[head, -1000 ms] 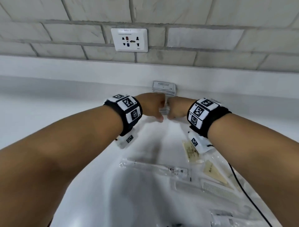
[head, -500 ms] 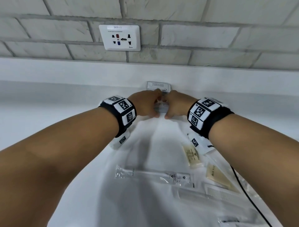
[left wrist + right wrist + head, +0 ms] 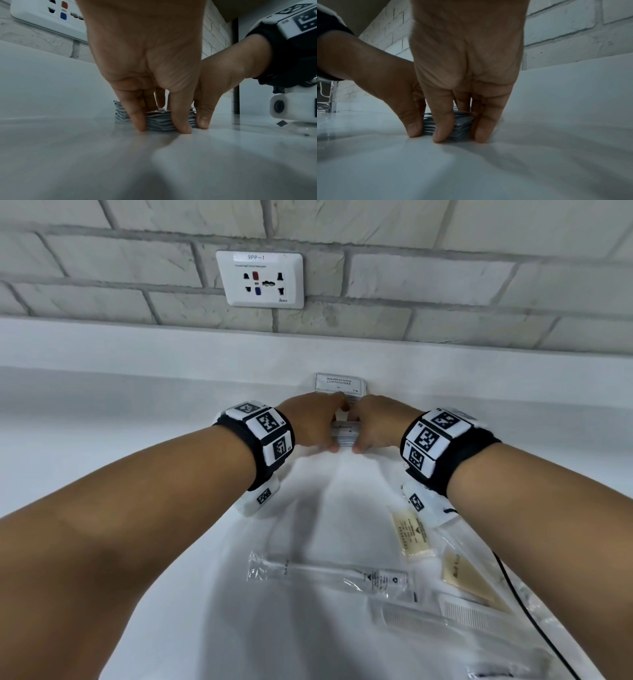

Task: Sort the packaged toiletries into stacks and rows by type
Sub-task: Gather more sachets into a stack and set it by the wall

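A stack of white toothpaste sachets (image 3: 343, 433) stands on the white counter (image 3: 102, 440) near the back wall. My left hand (image 3: 317, 422) and right hand (image 3: 375, 422) clasp it from either side, fingertips down on the counter. The left wrist view shows the stack (image 3: 159, 121) between my left fingers (image 3: 137, 121) and thumb, with the right thumb (image 3: 203, 120) at its right edge. The right wrist view shows the stack (image 3: 462, 127) held the same way. Just behind it lies a stack of shampoo with conditioner sachets (image 3: 339, 383) against the upstand.
Nearer to me lie a wrapped toothbrush (image 3: 335, 575), two tan soap bars (image 3: 412, 535) (image 3: 466, 577) and packaged combs (image 3: 428, 619). A black cable (image 3: 534, 628) runs along the right. A wall socket (image 3: 260, 279) sits above on the brick wall.
Both hands have moved away from me with the sachet stack, closing on the shampoo stack. Their fingertips now stand on the counter round it.
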{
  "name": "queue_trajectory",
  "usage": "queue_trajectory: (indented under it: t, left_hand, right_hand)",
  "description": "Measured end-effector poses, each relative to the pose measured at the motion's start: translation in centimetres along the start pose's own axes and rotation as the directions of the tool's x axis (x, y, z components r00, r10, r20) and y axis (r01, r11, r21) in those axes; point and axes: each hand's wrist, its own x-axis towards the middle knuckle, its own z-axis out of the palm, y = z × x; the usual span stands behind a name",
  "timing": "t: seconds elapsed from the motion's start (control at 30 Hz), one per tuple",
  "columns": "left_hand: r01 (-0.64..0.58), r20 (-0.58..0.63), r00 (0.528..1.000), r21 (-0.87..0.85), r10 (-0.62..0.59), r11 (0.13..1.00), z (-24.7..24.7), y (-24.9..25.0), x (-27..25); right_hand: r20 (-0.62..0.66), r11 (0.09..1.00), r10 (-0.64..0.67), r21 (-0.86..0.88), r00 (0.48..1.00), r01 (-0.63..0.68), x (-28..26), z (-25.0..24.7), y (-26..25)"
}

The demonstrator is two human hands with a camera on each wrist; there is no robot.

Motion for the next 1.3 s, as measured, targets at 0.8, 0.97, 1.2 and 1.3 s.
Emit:
queue_trajectory:
  t: [0.8, 0.97, 1.2, 1.3]
  left_hand:
    - [-0.049, 0.065, 0.997, 0.111, 0.042, 0.993, 0.06, 0.42, 0.20]
    - [-0.070, 0.079, 0.995, 0.141, 0.059, 0.988, 0.16, 0.30, 0.07]
    - [-0.064, 0.071, 0.996, 0.174, 0.053, 0.983, 0.16, 0.65, 0.17]
    - [-0.045, 0.064, 0.997, 0.192, 0.033, 0.980, 0.27, 0.71, 0.27]
  right_hand:
    - [-0.033, 0.999, -0.011, 0.041, 0.999, 0.012, -0.41, 0.39, -0.35]
    - [0.014, 0.999, -0.005, 0.054, 1.000, 0.005, -0.56, -0.07, 0.22]
    - [-0.030, 1.000, -0.021, 0.006, 0.999, 0.021, -0.45, 0.33, -0.36]
    - [-0.038, 1.000, -0.015, -0.008, 0.999, 0.015, -0.35, 0.37, -0.32]
